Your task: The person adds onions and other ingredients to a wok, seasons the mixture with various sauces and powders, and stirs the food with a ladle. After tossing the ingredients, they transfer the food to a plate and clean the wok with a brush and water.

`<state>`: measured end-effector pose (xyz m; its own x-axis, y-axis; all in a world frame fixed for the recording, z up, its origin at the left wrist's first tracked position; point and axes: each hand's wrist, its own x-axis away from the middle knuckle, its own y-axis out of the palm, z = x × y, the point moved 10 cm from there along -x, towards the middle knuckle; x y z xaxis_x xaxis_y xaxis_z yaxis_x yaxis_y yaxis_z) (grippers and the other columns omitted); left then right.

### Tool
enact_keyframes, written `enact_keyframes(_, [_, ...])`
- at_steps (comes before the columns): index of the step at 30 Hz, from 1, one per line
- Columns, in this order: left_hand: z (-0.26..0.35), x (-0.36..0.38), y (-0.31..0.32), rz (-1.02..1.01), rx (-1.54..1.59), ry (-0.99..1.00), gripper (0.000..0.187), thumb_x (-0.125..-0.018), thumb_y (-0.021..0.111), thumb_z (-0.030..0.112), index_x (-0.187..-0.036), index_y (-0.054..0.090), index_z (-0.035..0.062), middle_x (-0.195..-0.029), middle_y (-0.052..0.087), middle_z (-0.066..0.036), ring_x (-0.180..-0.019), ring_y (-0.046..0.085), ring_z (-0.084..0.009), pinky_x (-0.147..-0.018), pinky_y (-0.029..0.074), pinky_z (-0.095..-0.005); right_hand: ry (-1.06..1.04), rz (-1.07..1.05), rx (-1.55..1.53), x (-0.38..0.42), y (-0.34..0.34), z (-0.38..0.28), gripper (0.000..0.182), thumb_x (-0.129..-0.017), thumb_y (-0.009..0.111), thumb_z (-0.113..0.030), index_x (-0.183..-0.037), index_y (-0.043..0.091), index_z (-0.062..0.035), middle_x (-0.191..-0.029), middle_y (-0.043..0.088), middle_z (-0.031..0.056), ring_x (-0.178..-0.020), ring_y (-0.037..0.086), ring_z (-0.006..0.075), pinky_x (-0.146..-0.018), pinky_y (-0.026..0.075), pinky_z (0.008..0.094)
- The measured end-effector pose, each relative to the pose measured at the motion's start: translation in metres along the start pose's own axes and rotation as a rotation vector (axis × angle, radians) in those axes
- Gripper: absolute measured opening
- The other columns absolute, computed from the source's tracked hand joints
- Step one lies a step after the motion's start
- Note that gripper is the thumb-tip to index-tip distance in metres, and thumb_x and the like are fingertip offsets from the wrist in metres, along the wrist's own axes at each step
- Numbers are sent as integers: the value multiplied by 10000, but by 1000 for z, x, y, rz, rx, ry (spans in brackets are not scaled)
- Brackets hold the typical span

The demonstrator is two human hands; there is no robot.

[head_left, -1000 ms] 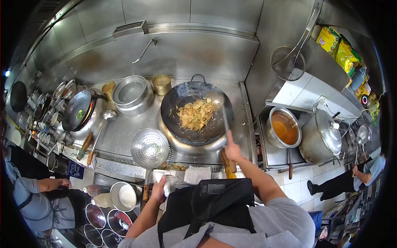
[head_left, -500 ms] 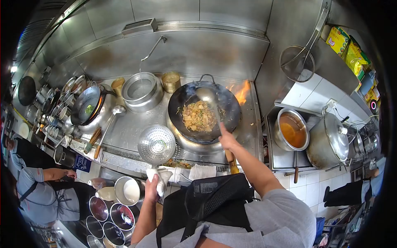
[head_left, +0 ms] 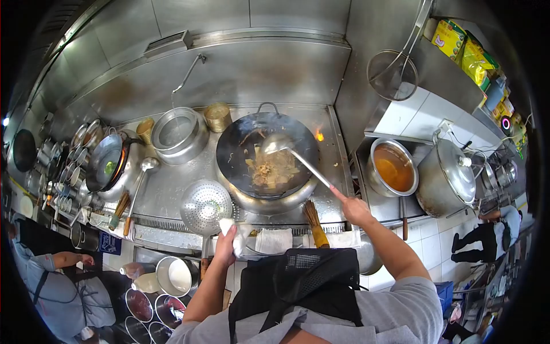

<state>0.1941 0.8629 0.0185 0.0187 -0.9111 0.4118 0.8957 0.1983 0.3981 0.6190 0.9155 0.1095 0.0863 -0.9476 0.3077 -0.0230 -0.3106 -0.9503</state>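
My right hand (head_left: 356,210) is closed round the wooden end of a ladle (head_left: 312,166), to the right of a black wok (head_left: 230,152). The ladle's bowl rests over the fried noodles (head_left: 272,174), which look blurred, with flat pale pieces among them. In my left hand (head_left: 226,245), below the wok and to its left, is a bunched white cloth (head_left: 241,236). Close to that hand lies a perforated strainer (head_left: 205,206) with green scraps in it, its handle pointing toward me. I see no contact between the left hand and the wok's rim.
Flame (head_left: 319,135) shows at the wok's right edge. A bamboo brush (head_left: 313,223) stands in front. On the right are a bowl of brown liquid (head_left: 394,167) and a lidded pot (head_left: 444,178). Several containers sit lower left, near a co-worker (head_left: 51,275). Another person (head_left: 487,232) stands far right.
My right hand has swung right, away from the wok, tilting the ladle's handle. Its bowl has come slightly nearer me over the noodles, which have shifted. The flame has shrunk. My head view has moved slightly.
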Motion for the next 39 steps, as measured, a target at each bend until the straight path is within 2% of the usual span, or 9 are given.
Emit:
enact_keyframes(3, [-39, -44, 21, -80, 82, -203, 462, -1006, 512, 463, -1239, 545, 66, -1104, 665, -97, -962, 665, -235, -827, 542, -398, 147, 7, -55, -6, 22, 24, 862, -889, 472, -52, -1570, 54, -375, -934, 688, 267, -834, 689, 412, -769, 544, 530])
enact_keyframes(10, [-26, -102, 107, -189, 88, -293, 477, -988, 445, 591, -1103, 577, 148, -885, 687, -43, -715, 664, -235, -574, 520, -433, -114, -71, -483, 86, 8, -51, 856, -885, 540, -105, -1570, 93, -356, -964, 649, 331, -891, 639, 496, -870, 498, 544])
enact_keyframes(13, [-72, -170, 98, -25, -59, -394, 201, -955, 567, 326, -1087, 575, 175, -873, 652, -36, -720, 647, -223, -592, 483, -431, -396, -16, -465, 75, 28, -52, 838, -917, 516, -144, -1561, 60, -426, -1044, 661, 293, -941, 666, 432, -888, 500, 479])
enact_keyframes(15, [-76, -159, 98, -34, -26, -343, 181, -938, 577, 268, -1081, 577, 157, -879, 654, -42, -720, 650, -222, -613, 503, -418, -27, -301, -235, 39, 36, -36, 886, -873, 478, -49, -1557, 73, -439, -1079, 675, 249, -942, 674, 407, -855, 516, 488])
enact_keyframes(19, [-62, -75, 77, -17, 187, -144, 127, -880, 583, 59, -1006, 587, 39, -916, 639, -85, -760, 663, -209, -604, 535, -381, -61, -50, -138, 8, -1, -39, 911, -843, 471, -17, -1549, 103, -458, -1020, 677, 253, -890, 672, 406, -799, 516, 498])
enact_keyframes(23, [-106, -21, -6, 59, -278, -116, 188, -851, 627, 81, -1022, 595, 12, -892, 657, -84, -804, 673, -230, -709, 557, -403, 57, -171, -137, 66, -22, -45, 856, -862, 491, -45, -1546, 165, -444, -1026, 685, 223, -907, 668, 408, -820, 513, 489])
enact_keyframes(25, [-25, 33, 56, 168, 42, -244, 171, -882, 614, 102, -1029, 587, 18, -885, 663, -76, -808, 680, -246, -713, 565, -422, -55, -78, -348, 99, -10, -32, 838, -878, 535, -72, -1543, 183, -439, -1140, 669, 215, -943, 664, 412, -869, 508, 483])
enact_keyframes(32, [41, 1, 125, 28, 7, -340, 160, -992, 509, 277, -1063, 560, 143, -854, 628, -39, -699, 618, -212, -603, 488, -360, -101, -113, -830, 132, -11, -14, 810, -863, 607, 4, -1546, 300, -304, -1484, 475, 160, -1344, 485, 297, -1120, 350, 335])
enact_keyframes(39, [-59, -83, 45, -51, -89, -195, 230, -935, 571, 204, -1123, 586, 74, -937, 667, -75, -849, 658, -244, -702, 528, -398, 216, -102, -913, 99, 6, -17, 773, -879, 563, -14, -1557, 277, -251, -1456, 494, 203, -1256, 559, 308, -1016, 430, 311])
